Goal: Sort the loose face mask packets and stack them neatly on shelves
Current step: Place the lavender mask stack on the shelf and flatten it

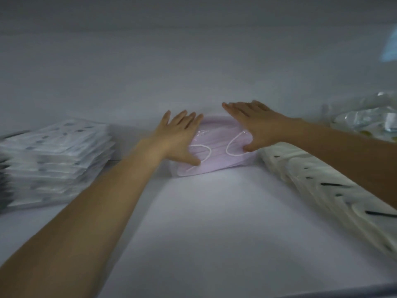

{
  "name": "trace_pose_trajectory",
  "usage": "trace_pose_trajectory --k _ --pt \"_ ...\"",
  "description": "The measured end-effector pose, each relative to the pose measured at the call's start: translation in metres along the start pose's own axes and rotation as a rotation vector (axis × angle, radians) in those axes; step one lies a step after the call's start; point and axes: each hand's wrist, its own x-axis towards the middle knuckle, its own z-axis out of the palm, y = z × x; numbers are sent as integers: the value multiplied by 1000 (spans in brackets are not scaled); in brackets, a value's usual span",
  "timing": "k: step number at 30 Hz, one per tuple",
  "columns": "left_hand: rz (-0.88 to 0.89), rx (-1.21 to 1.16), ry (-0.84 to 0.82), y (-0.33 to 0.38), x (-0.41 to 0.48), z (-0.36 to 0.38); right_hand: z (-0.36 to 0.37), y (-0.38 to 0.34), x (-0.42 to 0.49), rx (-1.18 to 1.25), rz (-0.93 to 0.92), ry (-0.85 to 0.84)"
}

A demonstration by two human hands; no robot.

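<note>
Both hands lying flat on pink packet (217,147), mid shelf (204,222) nr back. L hand (179,136) fingers spread; R hand (255,125) spread, thumb pressing front edge. Grey stack (58,160) sitting left, white stack (322,186) right.

Both bare arms reach far into the scene, forearms converging toward the middle. Left hand (179,137) palm down, fingers straight and close together pointing far, thumb splayed out to the right. Right hand (255,123) palm down too, fingers extended and angled far-left, thumb tucked under toward the near side. Hands near each other, not touching. Slight motion blur on both.
</note>
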Motion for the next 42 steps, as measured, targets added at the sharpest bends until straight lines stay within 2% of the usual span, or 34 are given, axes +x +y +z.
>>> trace_pose_trajectory --k 3,6,10,16,19,22,24,27,31,37,42 --pt "-42 -77 -10 3 4 -6 0 -9 4 86 38 -147" --pt "-100 -76 -48 -3 5 -8 -4 -9 8 187 91 -111" --pt "-161 -150 -118 -12 3 -7 -2 -6 11 226 143 -275" --pt "-175 -260 -90 -20 5 0 0 2 8 328 202 -312" --pt "-139 -374 1 -30 0 9 3 9 8 333 187 -278" --pt "-216 -673 120 -40 -13 26 10 15 2 474 210 -225" --pt "-305 -929 139 -38 -21 38 16 15 -1 558 229 -186" --pt "-334 -1117 94 -32 -21 49 24 9 1 638 251 -109" --pt "-311 -1215 30 -26 -12 56 30 7 3 722 277 -60" --pt "-264 -1253 138 -20 -8 60 37 7 2 784 299 -30" --pt "-204 -1135 255 -18 -10 53 38 9 -2 785 302 -14"
